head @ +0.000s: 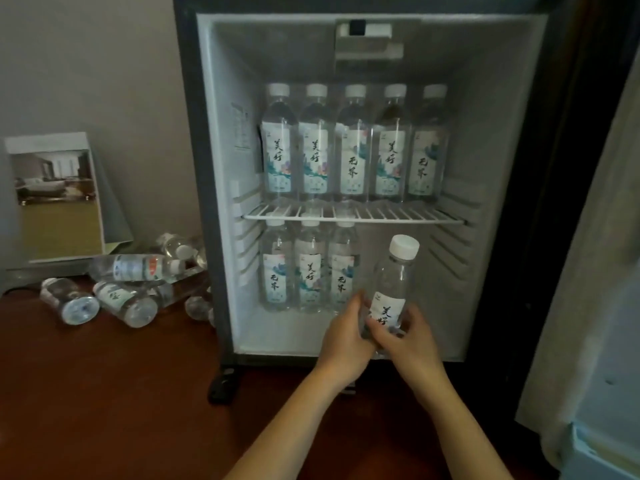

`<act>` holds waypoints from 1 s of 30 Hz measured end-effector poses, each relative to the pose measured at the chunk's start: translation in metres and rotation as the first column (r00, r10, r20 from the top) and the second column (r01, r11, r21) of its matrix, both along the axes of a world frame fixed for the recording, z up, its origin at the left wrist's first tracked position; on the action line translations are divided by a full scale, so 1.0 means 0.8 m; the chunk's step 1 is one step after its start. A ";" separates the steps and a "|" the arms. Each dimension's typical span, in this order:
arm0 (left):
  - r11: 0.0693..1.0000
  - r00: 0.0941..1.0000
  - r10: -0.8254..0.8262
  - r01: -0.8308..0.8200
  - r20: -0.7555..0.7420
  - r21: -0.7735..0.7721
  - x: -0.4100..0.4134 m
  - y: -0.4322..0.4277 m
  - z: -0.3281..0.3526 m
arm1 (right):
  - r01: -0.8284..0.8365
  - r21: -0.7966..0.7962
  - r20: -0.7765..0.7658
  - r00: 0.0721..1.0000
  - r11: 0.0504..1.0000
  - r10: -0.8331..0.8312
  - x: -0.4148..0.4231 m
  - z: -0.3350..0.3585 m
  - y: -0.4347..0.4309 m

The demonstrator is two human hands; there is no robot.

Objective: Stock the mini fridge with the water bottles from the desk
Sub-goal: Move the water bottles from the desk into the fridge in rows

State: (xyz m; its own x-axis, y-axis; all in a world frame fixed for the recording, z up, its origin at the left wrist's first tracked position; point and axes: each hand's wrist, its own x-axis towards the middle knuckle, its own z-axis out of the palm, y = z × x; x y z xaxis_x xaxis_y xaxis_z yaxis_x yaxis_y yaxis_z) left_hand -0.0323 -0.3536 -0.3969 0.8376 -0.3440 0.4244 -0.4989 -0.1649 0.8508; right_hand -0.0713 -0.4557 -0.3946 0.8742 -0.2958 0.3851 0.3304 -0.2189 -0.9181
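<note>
Both arms extend forward, bare to the lower edge of the view. The left forearm point(280, 424) runs up and to the right; the right forearm point(457, 424) runs up and to the left, so the wrists converge. The left hand point(346, 329) and right hand point(414, 336) lie side by side, touching at the fingers. Both grip the lower part of one upright bottle point(394, 278) between them. The left fingers curl round its left side. The right fingers point(382, 334) wrap across its front, near the base.

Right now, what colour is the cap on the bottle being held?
White. The cap of the bottle shows clearly in the head view, the only one.
</note>
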 end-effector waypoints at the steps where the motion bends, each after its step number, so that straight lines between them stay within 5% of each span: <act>1: 1.000 1.000 -0.001 0.002 0.010 -0.023 0.003 -0.011 -0.002 | 0.015 0.013 -0.005 1.000 1.000 -0.015 0.005 0.000 -0.007; 9: 0.996 0.999 0.039 -0.041 -0.025 -0.074 0.053 -0.047 -0.019 | 0.024 -0.007 -0.025 0.999 1.000 -0.024 0.066 -0.003 -0.038; 17: 0.943 0.932 0.303 -0.324 0.200 0.078 0.081 -0.062 -0.022 | 0.012 -0.031 -0.060 0.998 0.999 -0.014 0.145 0.002 -0.061; 30: 0.914 0.982 0.137 -0.177 0.131 0.366 0.113 -0.073 -0.014 | 0.043 -0.116 -0.122 0.991 0.992 -0.057 0.200 0.009 -0.057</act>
State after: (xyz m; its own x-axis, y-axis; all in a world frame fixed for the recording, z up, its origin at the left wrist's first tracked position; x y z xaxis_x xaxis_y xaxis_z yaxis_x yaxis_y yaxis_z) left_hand 0.0583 -0.4120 -0.4085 0.8536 -0.3615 0.3751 -0.5199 -0.5446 0.6581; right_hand 0.0884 -0.5014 -0.3870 0.9028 -0.3011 0.3070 0.2003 -0.3373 -0.9198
